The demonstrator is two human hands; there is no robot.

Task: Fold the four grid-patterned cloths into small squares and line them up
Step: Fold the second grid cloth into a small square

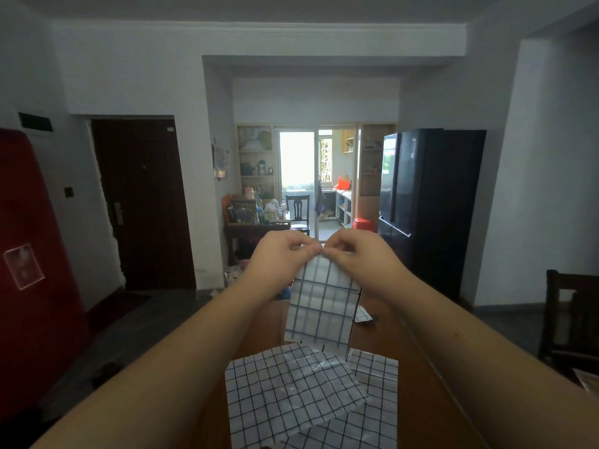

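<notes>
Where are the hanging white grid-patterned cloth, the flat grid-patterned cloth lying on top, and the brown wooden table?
Hanging white grid-patterned cloth [319, 306]: head view, middle of its panel.
Flat grid-patterned cloth on top [285, 393]: head view, its centre.
Brown wooden table [418, 413]: head view, bare top right of the cloths.

We record both forearms raised forward; left hand [279, 257] and right hand [359, 258] meet, pinching the white grid-patterned cloth [321, 307].
</notes>
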